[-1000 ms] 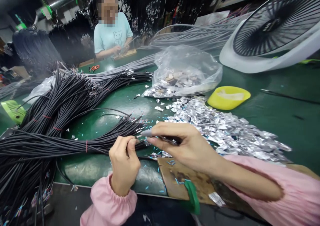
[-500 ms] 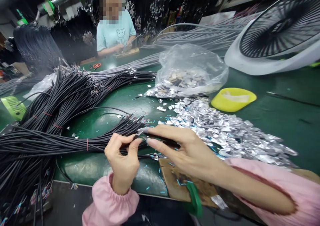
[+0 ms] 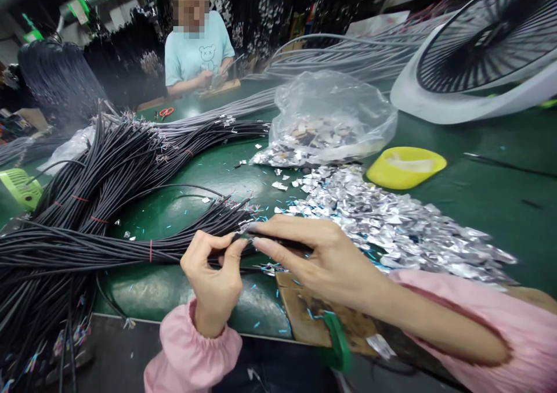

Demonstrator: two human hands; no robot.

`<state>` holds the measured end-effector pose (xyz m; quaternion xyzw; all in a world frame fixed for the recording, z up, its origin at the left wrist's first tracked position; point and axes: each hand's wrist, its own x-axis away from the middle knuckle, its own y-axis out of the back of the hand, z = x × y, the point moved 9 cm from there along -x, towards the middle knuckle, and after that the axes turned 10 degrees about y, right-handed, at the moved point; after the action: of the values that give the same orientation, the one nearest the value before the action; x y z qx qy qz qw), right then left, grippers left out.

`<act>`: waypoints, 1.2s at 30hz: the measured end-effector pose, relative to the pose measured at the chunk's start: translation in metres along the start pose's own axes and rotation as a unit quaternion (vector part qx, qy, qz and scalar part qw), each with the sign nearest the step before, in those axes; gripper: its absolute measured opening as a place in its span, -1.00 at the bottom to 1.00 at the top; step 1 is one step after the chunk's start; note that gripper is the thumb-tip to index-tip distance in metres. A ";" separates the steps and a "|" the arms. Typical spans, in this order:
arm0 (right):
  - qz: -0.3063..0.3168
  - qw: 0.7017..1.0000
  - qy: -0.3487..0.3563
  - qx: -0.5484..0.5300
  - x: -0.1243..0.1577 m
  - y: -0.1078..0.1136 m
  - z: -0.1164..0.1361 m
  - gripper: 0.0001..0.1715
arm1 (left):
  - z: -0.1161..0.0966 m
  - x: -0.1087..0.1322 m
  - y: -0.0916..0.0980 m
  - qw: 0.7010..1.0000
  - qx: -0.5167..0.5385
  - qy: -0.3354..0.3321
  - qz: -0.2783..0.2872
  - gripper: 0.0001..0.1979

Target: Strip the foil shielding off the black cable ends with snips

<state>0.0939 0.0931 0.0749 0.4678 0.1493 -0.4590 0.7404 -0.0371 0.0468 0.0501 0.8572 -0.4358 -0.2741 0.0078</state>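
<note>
My left hand (image 3: 214,274) is closed, thumb and forefinger pinching a black cable (image 3: 236,238) near its end. Close against that end, to the right, are the thumb and forefinger of my right hand (image 3: 315,253), curled towards the thin wires there. Something dark and slim (image 3: 296,244) shows beneath the right fingers; its kind is hidden. Behind and left of my hands lies a bundle of black cables (image 3: 174,248) with a red tie around it, coloured wire ends fanning out at its right end.
Foil scraps (image 3: 391,224) are heaped to the right, beside a clear plastic bag (image 3: 335,103) of scraps and a yellow scoop-like container (image 3: 407,169). A white fan (image 3: 456,105) stands at the back right. A brown board (image 3: 300,309) with a green handle (image 3: 337,341) lies near my right forearm. Opposite sits a person (image 3: 198,56).
The whole view has shifted slightly, with the background a little higher in the frame. Both hands keep nearly the same pose at the cable end.
</note>
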 end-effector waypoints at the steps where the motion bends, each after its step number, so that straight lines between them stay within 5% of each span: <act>1: -0.004 1.000 0.004 0.011 0.000 0.001 0.000 -0.76 | 0.001 0.000 -0.001 1.000 -0.002 0.002 0.002 -0.88; 12: -0.045 0.999 0.003 0.027 0.000 0.020 -0.002 -0.79 | 0.020 -0.006 -0.021 0.983 -0.013 0.060 0.172 -0.66; 19: -0.017 0.992 0.127 0.015 -0.002 0.011 0.015 -0.57 | 0.033 -0.002 -0.032 0.948 0.038 0.137 0.284 -0.56; 26: -0.013 0.994 0.111 0.007 -0.008 -0.001 0.011 -0.64 | 0.041 0.001 -0.034 0.932 0.061 0.182 0.308 -0.51; 31: -0.067 0.995 -0.010 -0.076 -0.009 -0.003 -0.002 -0.79 | 0.038 0.000 -0.034 0.938 0.093 0.178 0.281 -0.66; 36: -0.083 0.958 -0.173 -0.213 -0.007 -0.015 -0.023 -0.85 | 0.034 -0.002 -0.030 0.945 0.135 0.201 0.219 -0.75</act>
<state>0.0829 0.1139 0.0591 0.1983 0.1513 -0.5500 0.7970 -0.0319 0.0745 0.0147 0.7708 -0.6353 -0.0263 0.0399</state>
